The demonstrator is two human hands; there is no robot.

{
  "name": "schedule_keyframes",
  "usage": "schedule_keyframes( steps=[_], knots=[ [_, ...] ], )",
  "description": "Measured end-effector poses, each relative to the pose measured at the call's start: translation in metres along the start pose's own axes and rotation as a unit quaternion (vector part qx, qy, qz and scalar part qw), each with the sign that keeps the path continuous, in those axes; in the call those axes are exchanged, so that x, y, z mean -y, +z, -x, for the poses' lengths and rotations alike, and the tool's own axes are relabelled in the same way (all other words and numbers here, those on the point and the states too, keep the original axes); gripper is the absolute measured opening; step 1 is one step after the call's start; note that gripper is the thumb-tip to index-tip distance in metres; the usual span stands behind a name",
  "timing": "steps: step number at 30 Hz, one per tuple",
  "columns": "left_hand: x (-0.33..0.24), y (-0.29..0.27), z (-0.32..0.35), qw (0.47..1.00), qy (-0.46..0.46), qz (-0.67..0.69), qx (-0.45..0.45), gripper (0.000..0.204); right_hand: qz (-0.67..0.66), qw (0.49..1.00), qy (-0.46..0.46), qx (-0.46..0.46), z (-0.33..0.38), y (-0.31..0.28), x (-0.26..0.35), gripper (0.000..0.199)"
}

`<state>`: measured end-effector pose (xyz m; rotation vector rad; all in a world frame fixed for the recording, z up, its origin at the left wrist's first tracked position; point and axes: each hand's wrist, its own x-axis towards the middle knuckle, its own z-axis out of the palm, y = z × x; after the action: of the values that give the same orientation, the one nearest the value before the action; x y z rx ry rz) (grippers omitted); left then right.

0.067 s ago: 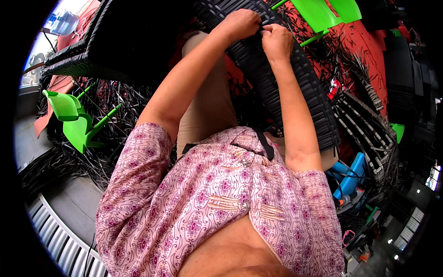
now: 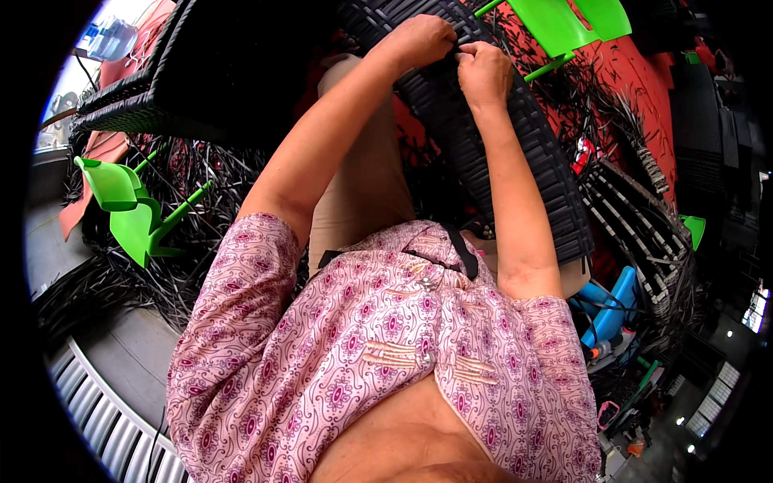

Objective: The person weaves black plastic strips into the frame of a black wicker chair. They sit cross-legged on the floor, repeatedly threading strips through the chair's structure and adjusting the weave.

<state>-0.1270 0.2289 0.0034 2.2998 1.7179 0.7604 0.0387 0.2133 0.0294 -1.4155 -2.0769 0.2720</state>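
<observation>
A long, curved piece of black wicker weave [image 2: 448, 121] stretches from the top middle down to my right side, across my lap. My left hand [image 2: 423, 40] is closed at its upper part, the fingers bent down against the weave. Just right of it, my right hand [image 2: 485, 74] is pinched, thumb and forefinger pointing toward the left fingertips. A small gap separates the two hands. Whatever the fingertips pinch is dark and cannot be told from the black weave behind it.
A black woven furniture piece [image 2: 121, 105] stands at upper left. Green plastic chairs [image 2: 133, 211] stand left and at upper right. Loose black strips [image 2: 201, 169] litter the floor. A blue plastic item [image 2: 612, 306] lies at right, below a wrapped frame [image 2: 636, 217]. A slatted metal seat [image 2: 105, 410] is lower left.
Both hands stay at the same spot on the weave, with only a very slight shift of the fingers.
</observation>
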Motion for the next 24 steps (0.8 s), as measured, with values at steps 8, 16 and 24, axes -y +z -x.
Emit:
schedule_keyframes(
  steps=[8, 16, 24],
  knots=[
    [-0.008, -0.012, 0.004, 0.999, -0.033, 0.039, -0.015, 0.02, 0.012, 1.0, 0.004, -0.023, 0.002, 0.002, -0.001, 0.013],
    [-0.01, -0.014, 0.015, 0.994, -0.049, 0.067, -0.073, 0.019, 0.008, 0.999, -0.004, -0.031, 0.011, -0.001, 0.008, 0.035],
    [0.023, -0.084, 0.01, 0.982, -0.087, 0.07, -0.154, 0.021, -0.031, 0.975, -0.197, -0.098, -0.002, -0.016, 0.017, 0.039]
  ],
)
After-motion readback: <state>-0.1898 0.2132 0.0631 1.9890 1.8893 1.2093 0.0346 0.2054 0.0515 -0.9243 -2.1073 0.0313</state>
